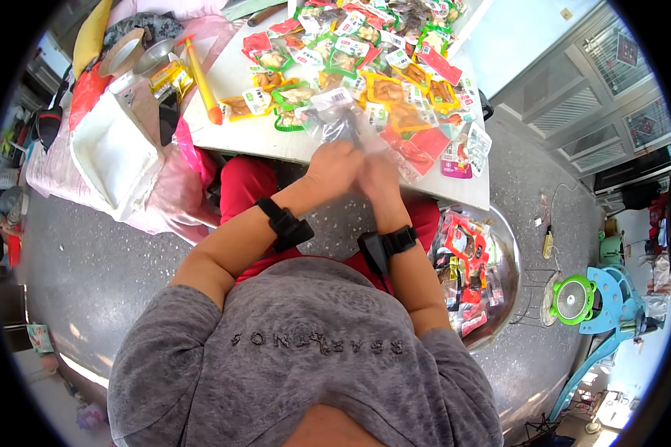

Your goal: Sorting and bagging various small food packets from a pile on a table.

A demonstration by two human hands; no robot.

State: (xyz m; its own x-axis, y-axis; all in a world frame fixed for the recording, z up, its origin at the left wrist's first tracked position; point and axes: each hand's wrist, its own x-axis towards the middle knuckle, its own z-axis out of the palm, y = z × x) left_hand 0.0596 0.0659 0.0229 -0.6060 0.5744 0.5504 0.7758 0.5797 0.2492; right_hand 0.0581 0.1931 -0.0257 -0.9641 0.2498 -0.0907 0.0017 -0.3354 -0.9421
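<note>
My left hand point(335, 167) is closed on the near end of a clear plastic packet point(338, 114) with dark contents, above the front part of a white table point(246, 134). Close against it on the right is my right hand point(379, 174), blurred, with its fingers near the packet's lower edge; whether it grips anything cannot be told. Beside that hand lies a clear bag with a red panel point(416, 150). Beyond both hands, many sealed food packets are heaped, among them a yellow-edged packet point(384, 89) and a green-edged packet point(348, 56).
At the table's left lies a yellow tube with orange ends point(200, 84). A white foam box point(114, 156) rests on pink cloth farther left. On the right, below table height, stands a metal basin point(511, 268) holding more packets. A green fan point(573, 300) is farther right.
</note>
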